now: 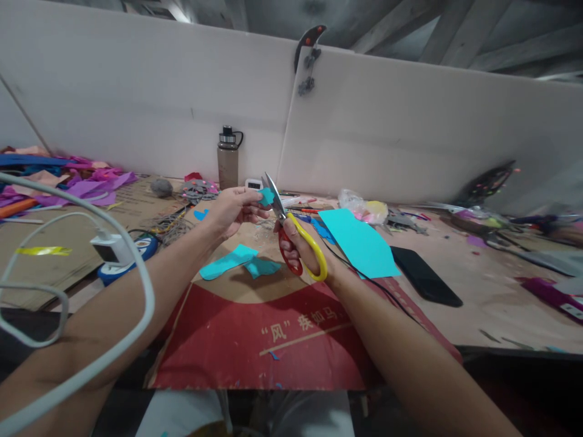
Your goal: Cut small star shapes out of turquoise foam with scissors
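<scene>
Pinched in the fingertips of my left hand (239, 209) is a small turquoise piece of paper (266, 196). My right hand (303, 246) grips a pair of scissors (313, 247) with one yellow and one red handle loop. The scissor blades point up and slightly left, right at the edge of the small piece; whether they are cutting into it I cannot tell. Below my hands, two turquoise offcuts (230, 261) lie on the red and brown cardboard (218, 328). A larger turquoise sheet (359, 243) rests to the right of the scissors.
A black phone (426, 276) lies beside the large sheet. At the back stands a water bottle (228, 159) against a white partition (150, 97). Coloured scraps (86, 182) pile up at left. A white cable (146, 285) loops across the near left, by a charger (112, 250).
</scene>
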The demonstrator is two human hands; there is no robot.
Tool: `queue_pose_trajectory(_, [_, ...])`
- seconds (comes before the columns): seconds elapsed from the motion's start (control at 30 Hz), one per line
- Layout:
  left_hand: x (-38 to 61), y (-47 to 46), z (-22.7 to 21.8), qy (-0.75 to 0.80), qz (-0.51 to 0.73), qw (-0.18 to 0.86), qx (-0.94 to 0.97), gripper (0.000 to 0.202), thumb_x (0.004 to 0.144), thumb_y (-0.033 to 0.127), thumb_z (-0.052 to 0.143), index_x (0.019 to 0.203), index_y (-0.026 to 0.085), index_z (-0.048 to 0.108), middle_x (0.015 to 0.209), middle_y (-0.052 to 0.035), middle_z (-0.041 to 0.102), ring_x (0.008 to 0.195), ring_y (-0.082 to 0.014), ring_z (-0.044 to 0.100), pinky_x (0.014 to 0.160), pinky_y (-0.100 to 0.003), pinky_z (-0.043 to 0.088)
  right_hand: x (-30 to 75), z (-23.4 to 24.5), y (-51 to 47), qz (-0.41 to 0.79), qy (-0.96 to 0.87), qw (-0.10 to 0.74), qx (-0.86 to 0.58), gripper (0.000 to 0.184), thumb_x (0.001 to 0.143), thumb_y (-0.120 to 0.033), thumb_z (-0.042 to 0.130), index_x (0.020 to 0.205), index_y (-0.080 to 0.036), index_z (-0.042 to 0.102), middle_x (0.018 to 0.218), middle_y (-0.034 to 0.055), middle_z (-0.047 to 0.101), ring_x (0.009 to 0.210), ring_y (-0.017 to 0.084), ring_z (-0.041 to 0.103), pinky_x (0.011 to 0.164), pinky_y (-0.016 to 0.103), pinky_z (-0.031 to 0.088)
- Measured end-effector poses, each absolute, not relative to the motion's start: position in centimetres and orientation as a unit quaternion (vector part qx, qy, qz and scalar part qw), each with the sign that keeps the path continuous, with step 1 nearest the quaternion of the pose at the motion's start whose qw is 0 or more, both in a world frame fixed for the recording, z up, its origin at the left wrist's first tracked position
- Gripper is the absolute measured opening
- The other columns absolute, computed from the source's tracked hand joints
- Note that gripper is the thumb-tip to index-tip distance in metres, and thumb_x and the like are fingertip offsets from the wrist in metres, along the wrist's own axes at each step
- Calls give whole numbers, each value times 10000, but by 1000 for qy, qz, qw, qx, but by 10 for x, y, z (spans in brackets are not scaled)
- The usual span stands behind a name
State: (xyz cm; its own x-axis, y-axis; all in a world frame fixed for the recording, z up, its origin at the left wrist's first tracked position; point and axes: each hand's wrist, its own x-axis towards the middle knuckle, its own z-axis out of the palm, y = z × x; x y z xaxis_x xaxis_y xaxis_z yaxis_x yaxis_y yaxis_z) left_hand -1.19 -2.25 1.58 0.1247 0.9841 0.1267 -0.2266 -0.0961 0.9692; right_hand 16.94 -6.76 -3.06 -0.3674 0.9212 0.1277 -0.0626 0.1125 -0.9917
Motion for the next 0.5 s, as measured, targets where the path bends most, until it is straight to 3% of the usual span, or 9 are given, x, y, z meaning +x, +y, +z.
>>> queue_pose_trajectory(0.5, [-9,-20,10,358,547,575,491,93,763,148,719,739,119,634,748,-99,749,600,-152,732,476,-183,461,167,-38,-64,566,-597,446,-352,562,842,-758,646,973,-228,511,592,-102,409,399,55,332,342,161,342])
